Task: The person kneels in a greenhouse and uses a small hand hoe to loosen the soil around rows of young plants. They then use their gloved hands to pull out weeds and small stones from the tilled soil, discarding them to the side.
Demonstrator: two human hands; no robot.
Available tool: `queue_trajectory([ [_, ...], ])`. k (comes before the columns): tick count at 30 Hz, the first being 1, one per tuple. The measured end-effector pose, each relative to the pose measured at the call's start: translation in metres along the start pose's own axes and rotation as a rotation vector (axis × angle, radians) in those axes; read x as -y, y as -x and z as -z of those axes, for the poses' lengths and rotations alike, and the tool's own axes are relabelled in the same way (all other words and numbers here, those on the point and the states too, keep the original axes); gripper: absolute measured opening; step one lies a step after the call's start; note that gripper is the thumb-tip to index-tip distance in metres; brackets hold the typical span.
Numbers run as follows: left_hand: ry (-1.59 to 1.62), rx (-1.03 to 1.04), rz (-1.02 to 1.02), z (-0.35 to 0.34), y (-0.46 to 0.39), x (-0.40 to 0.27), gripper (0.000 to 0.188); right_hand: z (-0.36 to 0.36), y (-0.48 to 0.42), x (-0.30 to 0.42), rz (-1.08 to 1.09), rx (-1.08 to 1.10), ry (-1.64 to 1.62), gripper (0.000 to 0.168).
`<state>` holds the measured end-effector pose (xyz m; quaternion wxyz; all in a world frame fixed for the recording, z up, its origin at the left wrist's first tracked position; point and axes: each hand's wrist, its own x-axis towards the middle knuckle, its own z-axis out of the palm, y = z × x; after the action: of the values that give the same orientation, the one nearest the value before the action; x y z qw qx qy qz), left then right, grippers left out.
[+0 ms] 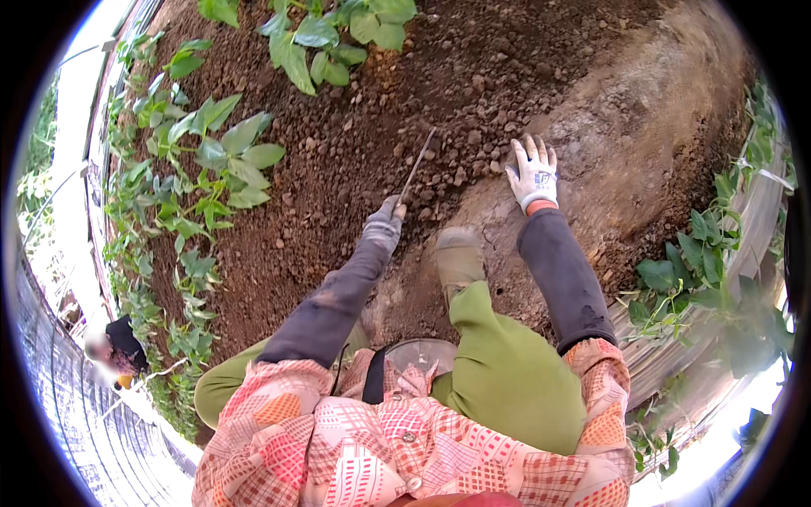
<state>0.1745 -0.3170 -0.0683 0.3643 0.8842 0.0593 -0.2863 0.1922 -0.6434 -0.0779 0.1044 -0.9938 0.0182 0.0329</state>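
My left hand point(384, 225), in a grey, soil-stained glove, is closed around a thin stick-like tool point(419, 161). The tool slants up and right, its far tip over loose, crumbly brown soil point(355, 158). Whether it is metal or wood I cannot tell. My right hand point(535, 172), in a white glove with an orange cuff and dirty fingertips, lies palm down with fingers spread. It appears to touch the ground where clods meet a smoother, packed path point(608, 146). Nothing is seen in it. Between my forearms, my booted foot point(459, 253) stands on the packed soil.
Leafy green plants point(237, 152) grow in a row at the left, with another clump point(329, 44) at the top. More vines point(690, 260) hang at the right beside pale sheeting point(652, 355). A person point(123, 348) is at the far left.
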Motion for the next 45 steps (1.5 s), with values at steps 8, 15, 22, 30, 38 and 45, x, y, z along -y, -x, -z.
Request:
queue_trajectory([
  [8, 0.071, -0.06, -0.052, 0.013, -0.125, -0.178, 0.032, 0.019, -0.003, -0.02, -0.075, 0.102, 0.005, 0.054],
  [15, 0.252, -0.097, -0.02, -0.013, -0.287, -0.292, 0.035, 0.025, -0.006, -0.021, -0.068, 0.069, -0.081, 0.052],
  [22, 0.006, -0.015, -0.106, -0.06, -0.267, -0.217, 0.03, 0.027, -0.017, -0.01, -0.046, 0.071, -0.115, 0.052],
  [30, 0.184, 0.039, 0.074, -0.014, -0.115, -0.106, 0.032, 0.021, -0.008, -0.021, -0.076, 0.076, -0.053, 0.054],
  [38, 0.651, 0.023, 0.032, 0.03, -0.077, -0.193, 0.03, 0.016, -0.005, -0.022, -0.069, 0.059, -0.04, 0.053],
  [45, 0.375, 0.093, 0.24, -0.023, -0.069, -0.042, 0.028, 0.02, -0.014, -0.012, -0.021, 0.042, -0.043, 0.052],
])
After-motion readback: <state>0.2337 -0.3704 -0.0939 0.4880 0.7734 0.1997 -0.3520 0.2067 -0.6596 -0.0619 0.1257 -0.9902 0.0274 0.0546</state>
